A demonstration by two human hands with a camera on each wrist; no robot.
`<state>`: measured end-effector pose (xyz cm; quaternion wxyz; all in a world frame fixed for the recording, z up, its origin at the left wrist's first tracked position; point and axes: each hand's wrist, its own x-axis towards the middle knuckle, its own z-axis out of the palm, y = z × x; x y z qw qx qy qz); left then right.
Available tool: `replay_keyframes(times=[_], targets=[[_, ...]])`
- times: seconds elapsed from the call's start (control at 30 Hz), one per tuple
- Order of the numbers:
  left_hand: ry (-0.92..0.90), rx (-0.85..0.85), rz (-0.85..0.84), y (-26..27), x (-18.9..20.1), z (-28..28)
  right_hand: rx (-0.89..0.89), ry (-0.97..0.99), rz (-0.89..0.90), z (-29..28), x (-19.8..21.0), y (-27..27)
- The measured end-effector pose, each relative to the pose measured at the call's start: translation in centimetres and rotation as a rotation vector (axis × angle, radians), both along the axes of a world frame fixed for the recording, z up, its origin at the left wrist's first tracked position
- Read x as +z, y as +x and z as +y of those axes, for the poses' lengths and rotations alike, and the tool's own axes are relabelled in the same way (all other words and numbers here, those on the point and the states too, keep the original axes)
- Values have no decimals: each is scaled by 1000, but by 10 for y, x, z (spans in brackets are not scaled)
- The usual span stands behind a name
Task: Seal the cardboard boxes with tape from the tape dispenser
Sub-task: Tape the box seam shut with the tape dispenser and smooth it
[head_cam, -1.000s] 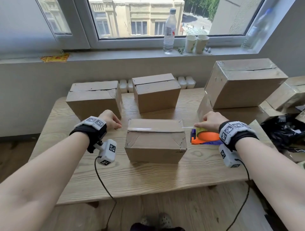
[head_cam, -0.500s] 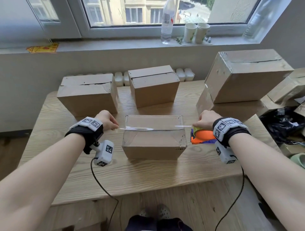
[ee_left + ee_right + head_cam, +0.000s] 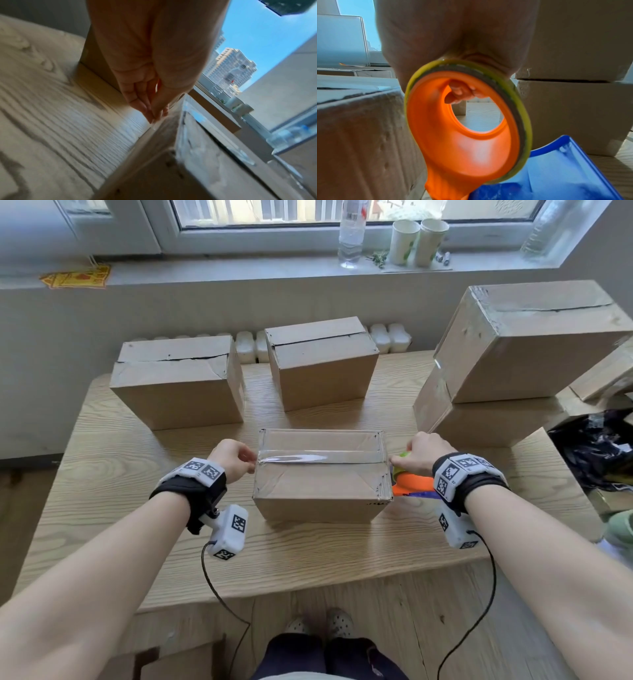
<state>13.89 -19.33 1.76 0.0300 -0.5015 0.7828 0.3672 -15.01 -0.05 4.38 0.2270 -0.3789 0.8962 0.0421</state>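
The cardboard box [image 3: 322,474] sits at the near middle of the desk [image 3: 102,474], and a strip of clear tape [image 3: 318,456] now lies flat along its top seam from edge to edge; half a second ago the strip hung in the air above the lid, stretched out past the left side. At the box's left edge, the left hand [image 3: 233,455] has come in against the corner, its fingers [image 3: 145,106] drawn together and pinching the tape end down over the edge. Before, that hand was held clear of the box. At the right edge, the right hand [image 3: 424,453] grips the tape dispenser [image 3: 411,486], fingers curled through its orange ring and over the yellow-green roll, with the blue part below. The dispenser is now tight against the box's right side and lower than before. Farther back stand three other boxes: the left one [image 3: 178,385], the middle one [image 3: 322,364], and the large one [image 3: 527,344] at the far right, stacked on another.
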Motion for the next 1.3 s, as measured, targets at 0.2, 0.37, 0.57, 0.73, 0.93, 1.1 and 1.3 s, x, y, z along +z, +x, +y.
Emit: replay_keyframes(times=[0.2,0.37,0.57,0.73,0.93,1.1,1.3], targets=[[20,53,18,-5,-2,-1,-8,-30,23,-1,-5,3],[72,109,38,-8,-5,-6,-24,-48,13,0,-7,5],[70,88,-3,-9,-6,-8,-67,-66,16,3,-8,11],[-64,-87,-4,0,9,9,-103,-82,39,4,-6,16],[-345,-598,-198,12,10,49,-128,-97,34,7,-6,21],[-459,-732,-272,4,2,71,-122,-105,26,9,-6,22],[-474,-755,-257,-19,-4,89,-92,-107,29,10,-6,22]])
